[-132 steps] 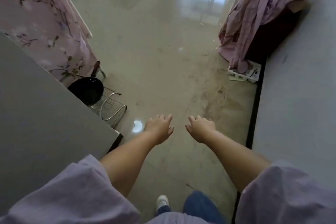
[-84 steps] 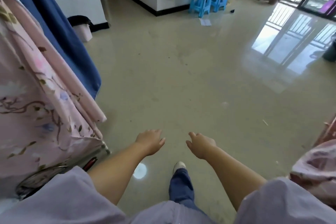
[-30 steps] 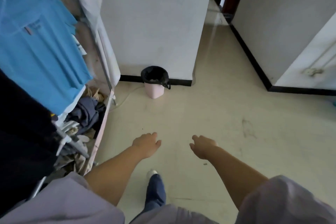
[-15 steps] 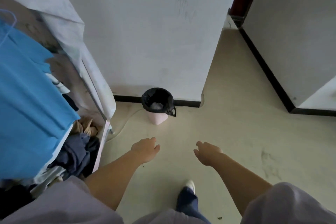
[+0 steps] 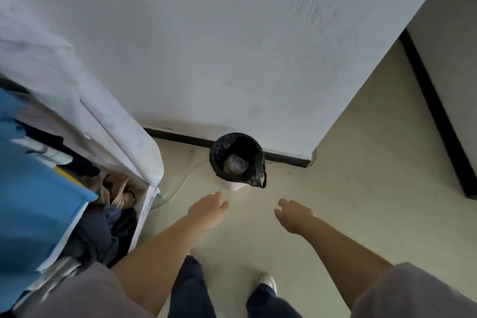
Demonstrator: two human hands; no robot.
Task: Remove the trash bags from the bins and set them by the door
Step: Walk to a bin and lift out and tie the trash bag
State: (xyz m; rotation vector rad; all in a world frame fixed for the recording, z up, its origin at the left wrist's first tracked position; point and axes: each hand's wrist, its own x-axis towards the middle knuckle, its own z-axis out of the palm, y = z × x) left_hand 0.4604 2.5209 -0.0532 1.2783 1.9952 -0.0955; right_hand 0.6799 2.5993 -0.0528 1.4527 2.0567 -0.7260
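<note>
A small pink bin [image 5: 233,185] stands on the floor against the white wall, lined with a black trash bag [image 5: 251,175] whose rim folds over the bin's edge. Crumpled clear rubbish lies inside the bag. A bag handle hangs down on the bin's right side. My left hand [image 5: 206,210] is held out just short of the bin, below and left of it, fingers loosely apart and holding nothing. My right hand [image 5: 294,214] hovers below and right of the bin, also empty with relaxed fingers. Neither hand touches the bin or bag.
A fabric wardrobe [image 5: 121,124] with a blue shirt [image 5: 33,201] and piled clothes stands close on the left. A thin cable [image 5: 185,181] runs along the floor left of the bin. A wall corner [image 5: 313,155] with black skirting opens to a passage at right.
I have walked closer to the bin, which now sits larger and nearer my hands. Both hands stay outstretched and empty, slightly further apart.
</note>
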